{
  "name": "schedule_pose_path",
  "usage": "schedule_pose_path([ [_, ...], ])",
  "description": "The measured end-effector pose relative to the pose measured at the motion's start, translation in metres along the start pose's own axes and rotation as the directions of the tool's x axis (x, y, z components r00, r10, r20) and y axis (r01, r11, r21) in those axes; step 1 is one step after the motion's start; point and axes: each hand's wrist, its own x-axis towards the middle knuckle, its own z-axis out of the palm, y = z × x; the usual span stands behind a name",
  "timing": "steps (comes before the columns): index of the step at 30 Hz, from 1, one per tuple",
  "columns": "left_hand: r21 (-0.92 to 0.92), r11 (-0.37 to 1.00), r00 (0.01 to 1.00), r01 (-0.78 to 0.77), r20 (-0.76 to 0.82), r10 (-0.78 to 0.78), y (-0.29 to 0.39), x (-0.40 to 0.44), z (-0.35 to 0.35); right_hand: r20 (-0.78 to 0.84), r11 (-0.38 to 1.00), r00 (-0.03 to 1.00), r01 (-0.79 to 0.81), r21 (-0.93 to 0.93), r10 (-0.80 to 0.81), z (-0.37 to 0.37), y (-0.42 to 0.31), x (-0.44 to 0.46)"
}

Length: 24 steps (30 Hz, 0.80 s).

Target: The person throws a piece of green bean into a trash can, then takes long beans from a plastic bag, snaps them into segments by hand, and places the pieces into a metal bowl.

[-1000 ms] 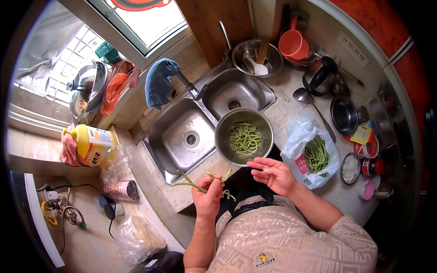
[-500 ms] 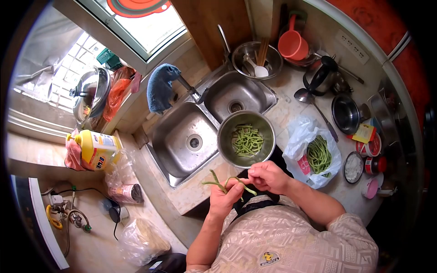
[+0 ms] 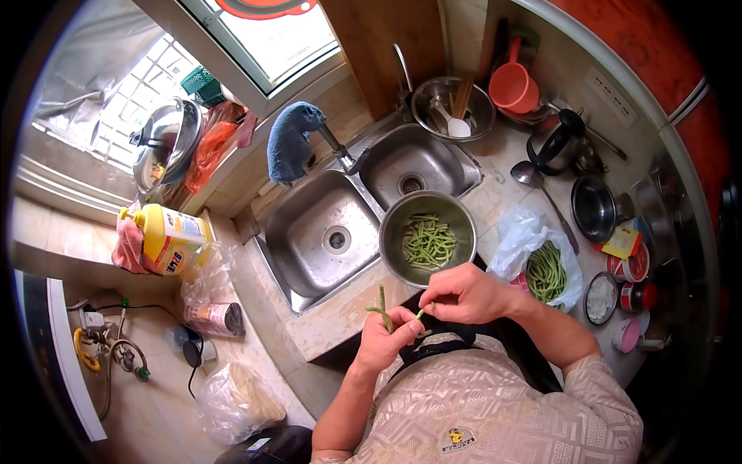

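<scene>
Several green beans (image 3: 382, 300) stick out of my left hand (image 3: 384, 338), which is closed around them in front of my body. My right hand (image 3: 461, 296) pinches the end of one bean that reaches across from the left fingers. Just beyond both hands, a metal bowl (image 3: 468, 224) holds many short pieces of green bean (image 3: 428, 241). To the right, a white plastic bag (image 3: 508, 249) lies open with whole long green beans (image 3: 546, 272) inside.
Behind the bowl is a double steel sink (image 3: 309, 232) with a blue cloth (image 3: 292, 143) over its tap. A ladle (image 3: 528, 174), a black bowl (image 3: 593, 207), jars and a dish of white stuff (image 3: 600, 299) stand on the right. A yellow jug (image 3: 166, 240) is at left.
The right hand has moved in toward the left and now pinches a bean's end. Fewer bean ends spread out from the left hand. The whole view has shifted slightly.
</scene>
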Motion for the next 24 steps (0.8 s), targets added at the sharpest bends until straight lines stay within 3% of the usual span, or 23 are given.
schedule_pose_path([
  [3, 0.107, 0.993, 0.999, 0.044, 0.027, -0.047, 0.006, 0.001, -0.005, 0.079, 0.990, 0.995, 0.075, -0.122, -0.065, 0.006, 0.011, -0.003],
  [6, 0.080, 0.994, 0.995, 0.080, 0.061, -0.085, 0.007, 0.006, -0.007, 0.050, 0.977, 0.990, -0.141, 0.163, 0.134, 0.013, 0.024, -0.014],
  [7, 0.035, 0.996, 0.994, 0.084, 0.064, -0.087, 0.006, 0.008, -0.008, 0.085, 0.817, 0.950, -0.301, 0.492, 0.299, 0.016, 0.030, -0.020],
  [8, -0.010, 0.996, 0.994, 0.089, 0.068, -0.088, 0.004, 0.011, -0.009, 0.203, 0.369, 0.908, -0.342, 0.864, 0.366, 0.022, 0.055, -0.032],
  [9, -0.033, 0.993, 0.987, 0.112, 0.118, -0.108, 0.004, 0.015, -0.015, 0.228, 0.295, 0.916, -0.330, 0.897, 0.331, 0.021, 0.057, -0.038],
  [10, 0.032, 0.995, 0.994, 0.090, 0.066, -0.092, 0.006, 0.019, -0.012, 0.248, 0.219, 0.923, -0.317, 0.923, 0.293, 0.020, 0.059, -0.044],
  [17, 0.333, 0.938, 0.952, 0.090, -0.305, 0.017, 0.002, 0.080, 0.001, 0.116, 0.345, 0.835, -0.343, 0.873, 0.537, 0.056, 0.124, -0.111],
  [20, 0.277, 0.956, 0.939, 0.100, -0.344, 0.001, -0.007, 0.096, 0.000, 0.040, 0.289, 0.635, -0.405, 0.867, 0.771, 0.069, 0.152, -0.135],
  [24, 0.031, 0.991, 0.951, 0.130, -0.288, -0.115, -0.013, 0.080, -0.016, -0.294, 0.431, 0.324, -0.540, 0.723, 0.899, 0.104, 0.233, -0.172],
])
